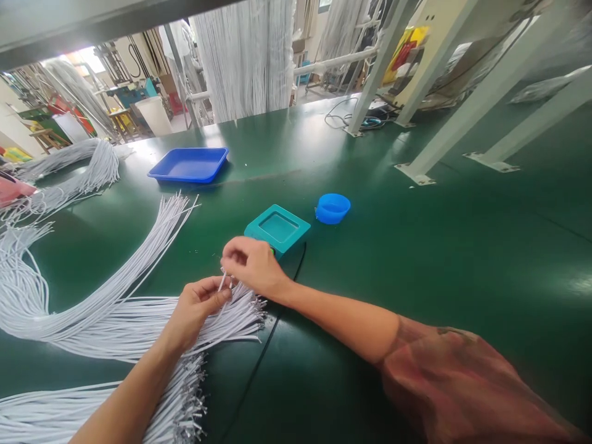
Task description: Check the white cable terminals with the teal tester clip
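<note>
Left hand (201, 302), mine: thumb and fingers pinched together on one white cable (222, 281), on the near left side of the teal box (277, 227).

Right hand (252, 262), mine: fingers curled inward at the cable's upper end, just in front of the teal box; whether they grip it, I cannot tell.

White cable, single: thin, likely light, springy and easy to bend, its coating perhaps a little slippery. Best held, I judge, close behind the tip between thumb and forefinger, so the end stays stiff; the end fitting may be delicate.

Loose cable bundle (152, 314): beneath my left hand, left of the teal box and nearer me, tips fanned out.

Second bundle (185, 385): nearer me again, partly behind my left forearm.

Black cord (263, 361): from the teal box towards me.

Blue cup (333, 211): just right of the teal box.

Blue tray (189, 166): beyond and left of the teal box, well apart.

Green table (416, 265): beneath the teal box and all these.
</note>
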Available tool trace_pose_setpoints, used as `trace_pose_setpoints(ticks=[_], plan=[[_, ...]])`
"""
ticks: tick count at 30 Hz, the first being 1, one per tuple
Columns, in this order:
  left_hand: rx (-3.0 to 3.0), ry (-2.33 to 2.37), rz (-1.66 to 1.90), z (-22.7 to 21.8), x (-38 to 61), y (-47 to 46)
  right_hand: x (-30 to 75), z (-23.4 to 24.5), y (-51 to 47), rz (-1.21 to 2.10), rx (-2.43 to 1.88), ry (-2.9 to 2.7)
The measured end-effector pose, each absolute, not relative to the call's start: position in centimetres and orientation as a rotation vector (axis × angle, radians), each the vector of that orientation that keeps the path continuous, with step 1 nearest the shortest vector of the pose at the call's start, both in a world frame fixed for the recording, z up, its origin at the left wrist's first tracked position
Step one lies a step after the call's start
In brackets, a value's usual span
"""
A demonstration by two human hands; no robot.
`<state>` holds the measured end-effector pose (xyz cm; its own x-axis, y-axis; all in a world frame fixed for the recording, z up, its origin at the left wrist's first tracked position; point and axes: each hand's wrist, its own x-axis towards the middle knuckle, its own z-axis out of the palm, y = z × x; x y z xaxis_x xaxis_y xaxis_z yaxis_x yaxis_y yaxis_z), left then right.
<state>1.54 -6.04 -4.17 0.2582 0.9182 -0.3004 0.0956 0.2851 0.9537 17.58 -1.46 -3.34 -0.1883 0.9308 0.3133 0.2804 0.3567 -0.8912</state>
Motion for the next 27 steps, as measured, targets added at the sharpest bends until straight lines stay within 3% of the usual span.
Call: trace_pose_setpoints(ticks=[3,9,18,23,27], plan=[[1.148,1.210,0.785,-4.3,1.5,-5.9,18.6,-2.6,-0.6,0.908,-1.098,-1.497],[1.216,1.155,0.834,-4.1,1.3,-5.8,18.5,-2.2,-1.3,1.141,-1.050,-1.788],[1.154,1.144,0.986,-3.4,1.5,-5.9,17.4,-3.3,-1.4,1.363,-0.947,-1.247],[1.123,1.111,1.005,-3.1,1.6,-6.1,17.6,-3.0,-1.5,1.582,-0.840,-1.348],[1.087,1.128,1.039,-3.4,1.7,-6.2,17.3,-3.5,-2.0,1.445,-0.930,-1.392]])
